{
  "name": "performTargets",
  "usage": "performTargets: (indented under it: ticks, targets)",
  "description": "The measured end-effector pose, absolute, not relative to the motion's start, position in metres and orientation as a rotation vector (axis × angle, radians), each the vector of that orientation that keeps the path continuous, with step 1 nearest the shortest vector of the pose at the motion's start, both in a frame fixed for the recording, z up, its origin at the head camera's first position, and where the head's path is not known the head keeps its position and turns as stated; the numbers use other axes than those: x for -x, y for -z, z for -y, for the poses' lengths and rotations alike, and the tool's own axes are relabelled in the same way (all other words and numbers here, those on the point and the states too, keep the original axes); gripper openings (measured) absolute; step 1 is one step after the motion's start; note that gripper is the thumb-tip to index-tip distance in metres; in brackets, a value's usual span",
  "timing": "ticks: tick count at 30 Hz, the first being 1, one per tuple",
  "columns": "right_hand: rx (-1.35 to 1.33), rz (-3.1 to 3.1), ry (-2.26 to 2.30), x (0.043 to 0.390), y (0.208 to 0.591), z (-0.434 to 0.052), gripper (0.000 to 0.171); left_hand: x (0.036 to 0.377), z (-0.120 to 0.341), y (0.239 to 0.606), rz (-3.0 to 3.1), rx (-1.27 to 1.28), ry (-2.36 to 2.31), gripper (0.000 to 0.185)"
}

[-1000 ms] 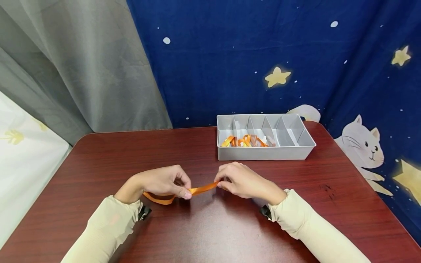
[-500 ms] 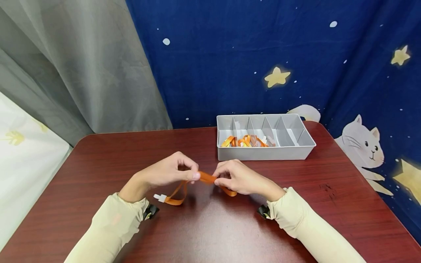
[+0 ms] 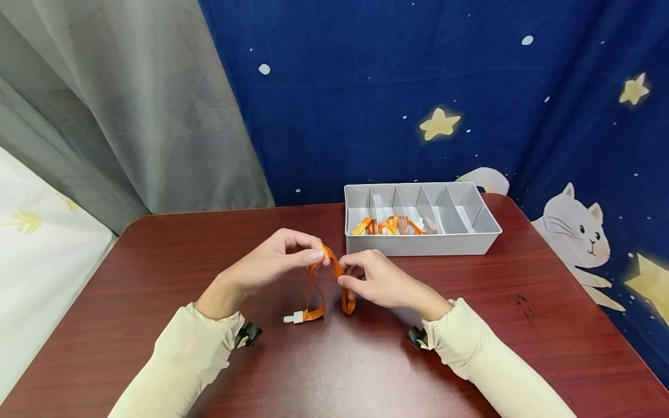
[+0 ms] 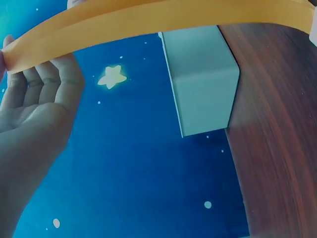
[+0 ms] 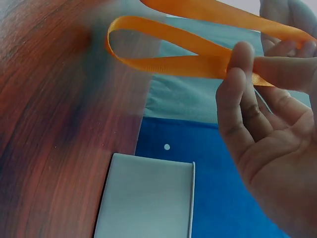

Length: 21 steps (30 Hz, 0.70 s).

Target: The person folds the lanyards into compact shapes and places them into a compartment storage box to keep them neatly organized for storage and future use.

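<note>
Left hand (image 3: 272,261) and right hand (image 3: 376,281) both pinch orange satin ribbon strip (image 3: 330,284) above dark red wooden table (image 3: 157,261), loops drooping, white tab end (image 3: 292,318) near tabletop. Risk: slick ribbon slipping from fingertips, fold springing open. Grey divided plastic tray (image 3: 420,244) far right.

your left hand (image 3: 272,261) and right hand (image 3: 373,278) meet above table (image 3: 157,261) centre | ribbon (image 3: 326,278) hangs between them, its ends on the table | tray (image 3: 418,244) behind, to your right | ribbons (image 3: 389,224) in its left compartments
</note>
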State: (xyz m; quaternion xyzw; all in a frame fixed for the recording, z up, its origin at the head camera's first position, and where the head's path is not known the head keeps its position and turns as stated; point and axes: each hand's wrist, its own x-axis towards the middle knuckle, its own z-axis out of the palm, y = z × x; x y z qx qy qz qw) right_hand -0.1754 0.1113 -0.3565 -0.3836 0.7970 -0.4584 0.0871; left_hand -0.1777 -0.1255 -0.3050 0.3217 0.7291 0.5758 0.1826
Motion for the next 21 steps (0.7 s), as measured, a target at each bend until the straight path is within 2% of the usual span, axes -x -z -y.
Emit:
performTargets:
  ticks: [6, 21]
  targets:
    - [1.152, -2.376, 1.396, 0.175, 0.353, -0.11, 0.016, 0.177, 0.121, 0.299, -2.082, -0.894, -1.681, 0.015]
    - [1.215, -2.403, 1.536, 0.176, 0.342, -0.111, 0.008, 0.178, 0.111, 0.281, -2.134, -0.86, -1.84, 0.015]
